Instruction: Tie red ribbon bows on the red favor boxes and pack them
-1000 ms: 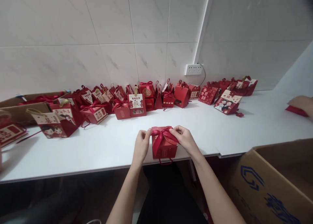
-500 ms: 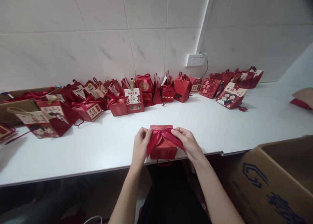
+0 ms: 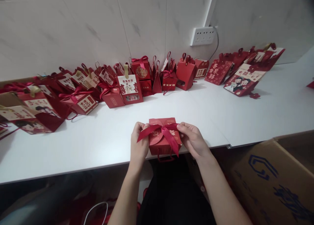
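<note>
Left hand (image 3: 140, 136) at left side of box (image 3: 156, 139), fingers curled near ribbon (image 3: 171, 140); whether pinching ribbon or box edge, hard to tell. Box sits at front edge of bench (image 3: 98, 146), between hands. Probably light, stiff card, easily dented; best held low by side walls. Ribbon looks soft, slippery; grip near knot. Right hand (image 3: 193, 138) pinches right part of bow.

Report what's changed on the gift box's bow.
The left ribbon end, earlier hanging down the red gift box, has swung left; the right ribbon end now drops over its front. The left hand stays at the bow, the right hand keeps pinching it, and the box remains at the edge of the white table.
</note>
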The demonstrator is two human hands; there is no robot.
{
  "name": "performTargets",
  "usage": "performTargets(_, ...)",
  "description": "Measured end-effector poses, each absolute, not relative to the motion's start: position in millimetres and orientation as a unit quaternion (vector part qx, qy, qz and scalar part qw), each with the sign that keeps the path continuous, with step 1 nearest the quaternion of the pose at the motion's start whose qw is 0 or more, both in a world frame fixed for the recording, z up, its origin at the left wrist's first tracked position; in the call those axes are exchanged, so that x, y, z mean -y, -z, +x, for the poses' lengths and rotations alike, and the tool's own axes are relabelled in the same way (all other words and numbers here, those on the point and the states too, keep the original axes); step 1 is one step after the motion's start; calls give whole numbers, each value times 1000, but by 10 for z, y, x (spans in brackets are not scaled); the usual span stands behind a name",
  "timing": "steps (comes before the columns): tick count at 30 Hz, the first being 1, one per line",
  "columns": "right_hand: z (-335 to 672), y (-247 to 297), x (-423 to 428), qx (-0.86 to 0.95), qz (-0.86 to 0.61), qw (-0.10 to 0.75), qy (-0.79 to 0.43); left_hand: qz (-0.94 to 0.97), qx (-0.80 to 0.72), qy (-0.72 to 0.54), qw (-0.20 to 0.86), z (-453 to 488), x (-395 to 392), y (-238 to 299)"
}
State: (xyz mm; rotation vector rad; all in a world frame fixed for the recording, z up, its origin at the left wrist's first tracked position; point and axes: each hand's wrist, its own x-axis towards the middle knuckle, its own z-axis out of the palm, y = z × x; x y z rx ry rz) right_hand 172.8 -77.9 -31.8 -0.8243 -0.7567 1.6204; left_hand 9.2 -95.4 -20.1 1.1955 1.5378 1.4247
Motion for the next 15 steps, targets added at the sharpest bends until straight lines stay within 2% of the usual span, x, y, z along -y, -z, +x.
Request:
performTargets(5,1721,408,748,308,-347,550,-695,457,-555,-592,364,100,892,287)
performTargets(9,1780,445,733,330,-369,549,-674,422,-537,-581,443,60,853,300)
performTargets(12,1864,352,730,356,-426,603,-573,420,-530,-551,488,-12,835,246)
performTargets(15,1885,138,746,466,-484,616,-411,444,-545,-542,460,-71,819,167)
